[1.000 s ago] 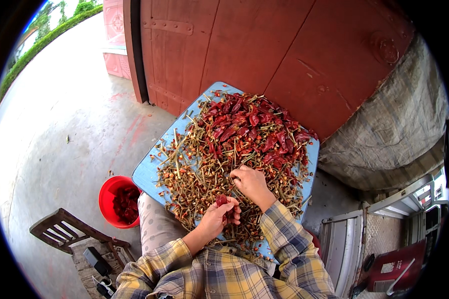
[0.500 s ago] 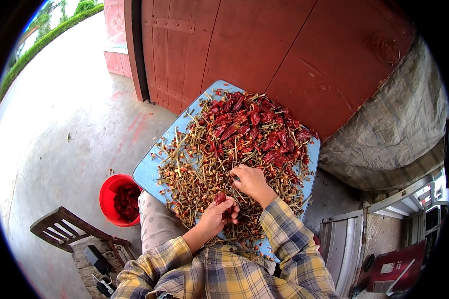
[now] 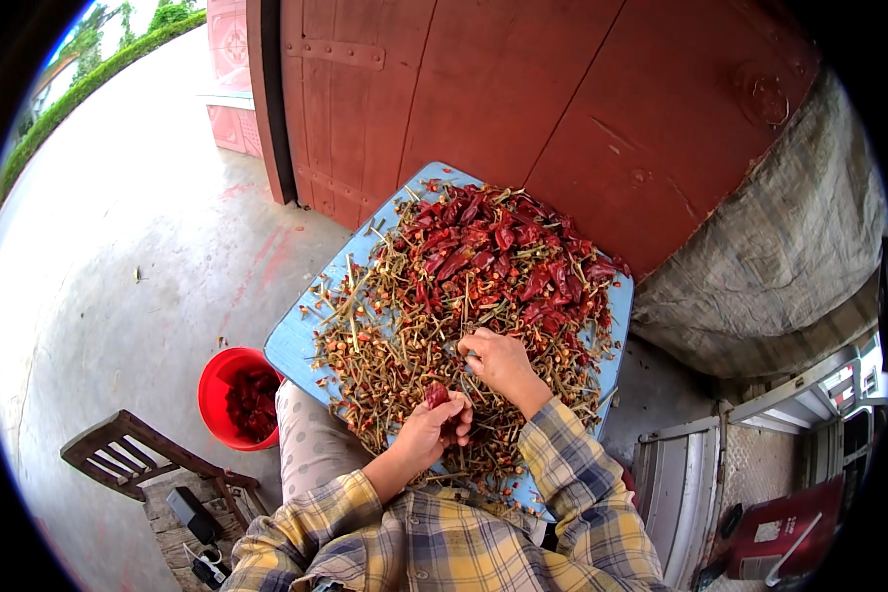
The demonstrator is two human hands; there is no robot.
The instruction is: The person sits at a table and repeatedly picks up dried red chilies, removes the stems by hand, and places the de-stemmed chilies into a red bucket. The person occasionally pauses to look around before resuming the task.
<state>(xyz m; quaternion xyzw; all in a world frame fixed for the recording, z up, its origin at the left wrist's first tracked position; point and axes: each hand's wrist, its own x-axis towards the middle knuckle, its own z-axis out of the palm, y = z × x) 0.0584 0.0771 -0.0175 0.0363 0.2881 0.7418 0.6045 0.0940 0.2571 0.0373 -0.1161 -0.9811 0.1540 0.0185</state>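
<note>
A dried red chili pepper (image 3: 436, 396) pokes up from between the thumb and fingers of my left hand (image 3: 429, 431), which is closed around it low over the near part of the pile. Just ahead and to the right, my right hand (image 3: 504, 368) is closed with its fingertips pinched together. A small greyish thing shows at those fingertips, too small to make out. Beneath both hands, a heap of cut brown chili stems (image 3: 385, 345) covers much of the blue tabletop (image 3: 301, 331). Whole dark-red dried chilies (image 3: 479, 237) lie heaped at its far side.
A red bucket (image 3: 211, 402) holding dried chilies stands on the floor left of the table. Nearer is a wooden chair (image 3: 128, 449) with a black device (image 3: 193, 513) on it. Red wooden doors (image 3: 483, 89) rise behind the table; a grey tarp (image 3: 760, 286) hangs at right.
My right hand has shifted very slightly, its fingers still pinched. The left hand keeps its hold on the chili pepper, nearly in the same place.
</note>
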